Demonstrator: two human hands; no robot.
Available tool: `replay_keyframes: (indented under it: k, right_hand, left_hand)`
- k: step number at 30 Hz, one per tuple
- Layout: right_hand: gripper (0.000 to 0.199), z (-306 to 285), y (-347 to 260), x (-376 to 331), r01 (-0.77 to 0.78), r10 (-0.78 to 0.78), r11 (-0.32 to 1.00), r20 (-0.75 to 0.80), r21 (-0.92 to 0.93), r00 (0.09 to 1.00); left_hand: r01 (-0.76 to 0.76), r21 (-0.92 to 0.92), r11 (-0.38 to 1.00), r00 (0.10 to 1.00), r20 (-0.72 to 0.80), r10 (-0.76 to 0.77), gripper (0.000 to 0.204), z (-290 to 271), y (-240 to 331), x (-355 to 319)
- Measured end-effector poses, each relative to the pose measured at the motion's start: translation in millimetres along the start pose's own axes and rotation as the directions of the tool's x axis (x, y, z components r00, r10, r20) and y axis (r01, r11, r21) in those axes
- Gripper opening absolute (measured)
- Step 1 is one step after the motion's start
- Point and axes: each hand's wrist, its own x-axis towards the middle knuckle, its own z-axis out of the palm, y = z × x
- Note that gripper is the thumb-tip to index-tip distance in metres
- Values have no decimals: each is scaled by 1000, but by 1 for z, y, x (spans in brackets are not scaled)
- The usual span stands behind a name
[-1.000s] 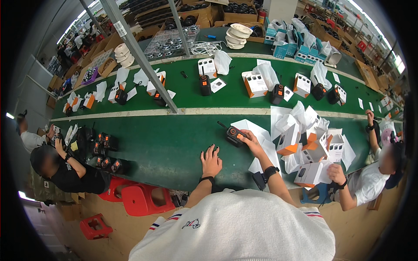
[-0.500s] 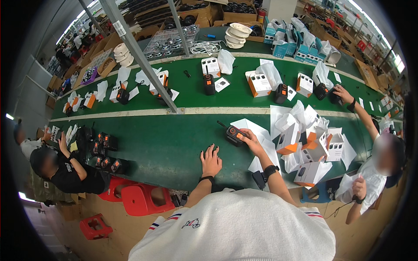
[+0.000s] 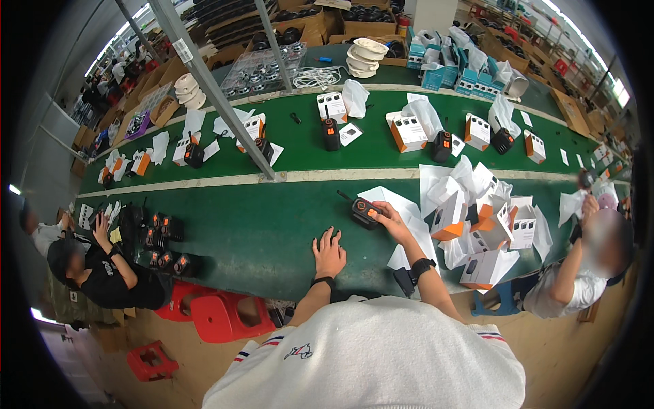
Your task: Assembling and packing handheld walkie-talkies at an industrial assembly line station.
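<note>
At a packing line, a worker in a white sweater leans over a green table [image 3: 259,225] at the centre of the frame. The right hand [image 3: 390,217] is curled around a black handheld radio with orange buttons [image 3: 364,211], which lies on the table just right of centre, its antenna pointing to the upper left. The left hand [image 3: 329,251] rests flat on the bare green surface just below and to the left of the radio, fingers spread, holding nothing.

To the right of the radio lies a heap of white and orange cartons [image 3: 487,221], several with flaps open, amid loose white paper sheets [image 3: 392,199]; what is inside them cannot be made out.

Along the green conveyor belt [image 3: 300,146] across the upper half, more radios stand upright beside single cartons [image 3: 407,131] and white bags. At the upper edge, cardboard boxes [image 3: 357,15] hold dark round parts, and white bowls [image 3: 365,54] sit stacked.

At the left edge, a seated person in black [image 3: 102,269] works beside rows of radios [image 3: 160,238] lying on the table. At the right edge, another seated person [image 3: 579,273] raises a hand.
</note>
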Motion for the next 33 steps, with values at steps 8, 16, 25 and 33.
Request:
replay_keyframes:
  k: [8,16,25,33]
  right_hand:
    - [42,21,6,8,9,-9,1000,-4,-10,1000]
    - [41,31,4,8,14,-14,1000,-1,20,1000]
    - [40,34,6,9,11,-11,1000,-10,-5,1000]
    - [48,44,10,13,-109,92,976,-100,-188,991]
  left_hand:
    - [-9,15,1000,1000,-9,9,49,-11,-22,-1]
    - [3,11,1000,1000,-3,-3,48,-16,-28,-2]
    - [-3,1,1000,1000,-13,3,47,-16,-32,-3]
    - [1,-8,1000,1000,-12,-1,48,-17,-45,-3]
